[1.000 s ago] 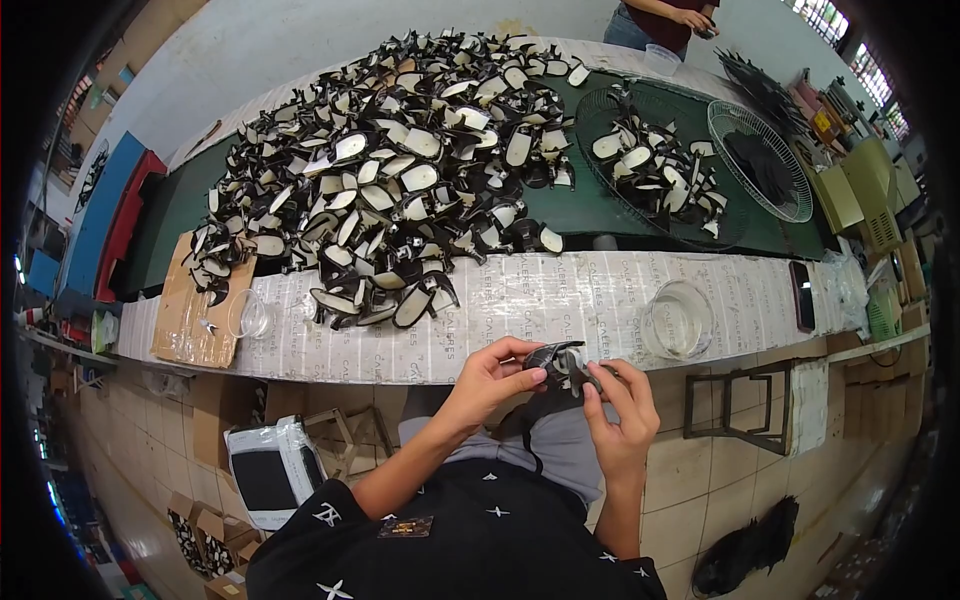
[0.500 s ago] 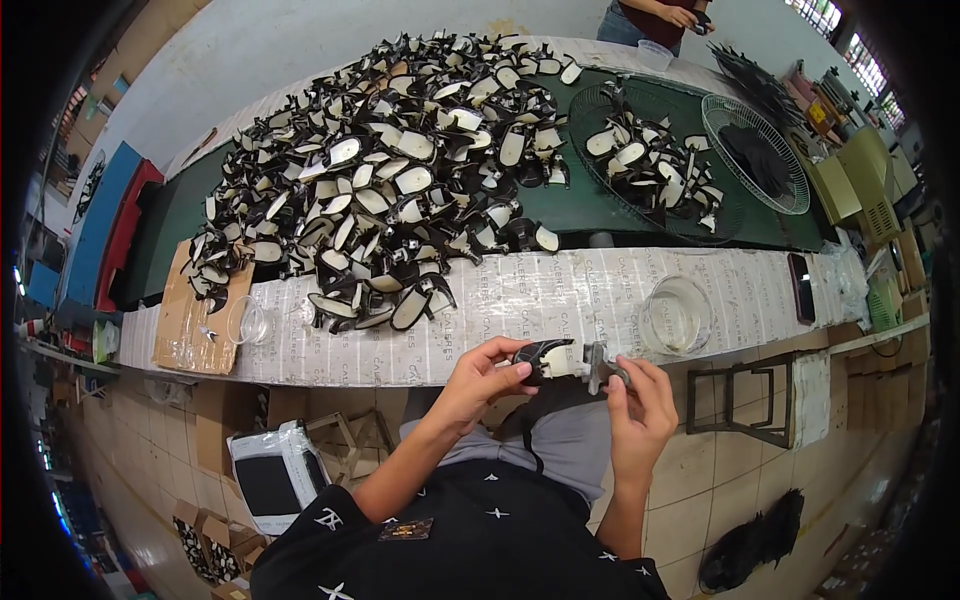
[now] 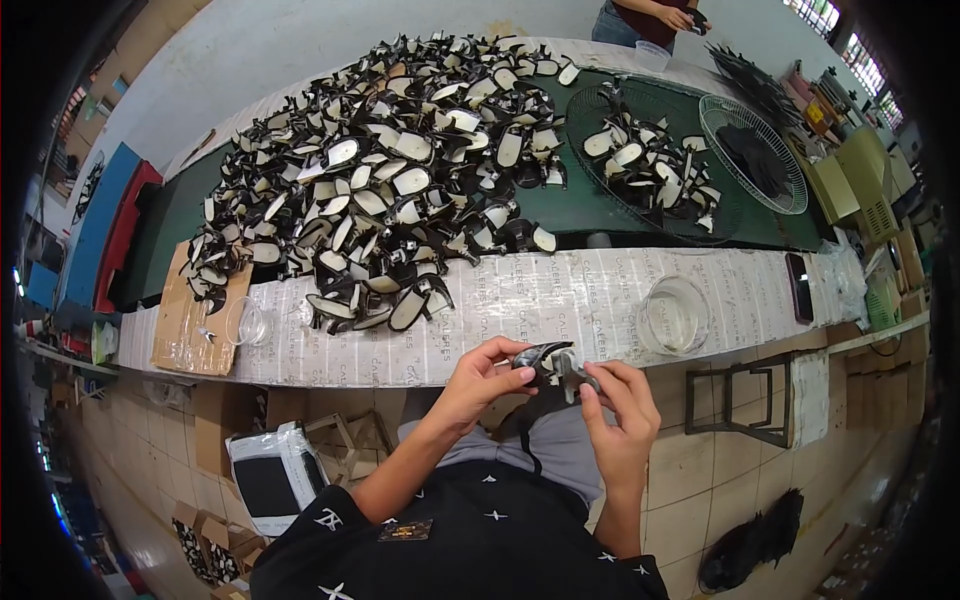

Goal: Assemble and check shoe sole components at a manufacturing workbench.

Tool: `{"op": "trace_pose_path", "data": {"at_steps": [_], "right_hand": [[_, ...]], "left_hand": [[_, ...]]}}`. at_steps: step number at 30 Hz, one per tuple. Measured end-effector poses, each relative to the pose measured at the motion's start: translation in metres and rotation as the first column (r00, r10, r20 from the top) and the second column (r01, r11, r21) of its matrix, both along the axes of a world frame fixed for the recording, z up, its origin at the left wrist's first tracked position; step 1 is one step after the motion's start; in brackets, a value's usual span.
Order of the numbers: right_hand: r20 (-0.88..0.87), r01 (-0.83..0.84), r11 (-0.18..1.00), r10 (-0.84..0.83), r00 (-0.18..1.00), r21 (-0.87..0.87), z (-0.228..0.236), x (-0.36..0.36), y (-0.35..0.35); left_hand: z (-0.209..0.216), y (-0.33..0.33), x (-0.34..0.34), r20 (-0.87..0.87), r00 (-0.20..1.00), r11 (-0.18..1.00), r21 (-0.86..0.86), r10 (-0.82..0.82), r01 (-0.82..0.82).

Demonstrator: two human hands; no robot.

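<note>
My left hand pinches a small glossy black shoe part with a cream inner face, between thumb and fingers, just past the table's near edge. In my right hand is a small grey, metal-looking piece, gripped by thumb and fingertips. This grey piece meets the open side of the shoe part; whether it goes inside cannot be made out. Beyond my hands a large heap of similar black-and-cream shoe parts spreads over the table.
More shoe parts fill a wire basket at right, beside another basket of black pieces. Round clear containers, cardboard and a phone lie on the near strip. A co-worker's hands work across the table.
My right hand has moved left, bringing the grey piece against the shoe part. The shoe part has turned in my left hand and shows more of its glossy side.
</note>
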State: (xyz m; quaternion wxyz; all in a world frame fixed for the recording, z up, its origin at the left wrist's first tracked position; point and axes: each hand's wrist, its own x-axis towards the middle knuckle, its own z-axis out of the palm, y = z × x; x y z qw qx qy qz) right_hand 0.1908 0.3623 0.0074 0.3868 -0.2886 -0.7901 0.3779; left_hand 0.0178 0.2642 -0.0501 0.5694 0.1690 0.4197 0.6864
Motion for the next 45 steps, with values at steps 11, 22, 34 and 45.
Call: {"op": "trace_pose_path", "data": {"at_steps": [11, 22, 34, 45], "right_hand": [[0.063, 0.111, 0.991, -0.116, 0.991, 0.073, -0.009, -0.002, 0.003], [-0.097, 0.148, 0.957, -0.177, 0.979, -0.248, -0.002, 0.009, 0.001], [-0.106, -0.004, 0.967, -0.024, 0.994, -0.256, -0.002, -0.003, -0.016], [-0.010, 0.085, 0.992, -0.086, 0.996, -0.092, 0.001, -0.003, -0.017]], "left_hand": [[-0.001, 0.000, -0.001, -0.067, 0.998, 1.000, 0.009, -0.017, 0.018], [0.003, -0.002, -0.007, 0.112, 0.993, 0.999, 0.019, -0.027, 0.025], [0.010, 0.001, -0.005, 0.080, 0.997, 1.000, 0.000, 0.000, 0.000], [0.010, -0.001, -0.005, 0.072, 0.997, 0.999, -0.010, 0.033, -0.032]]}}
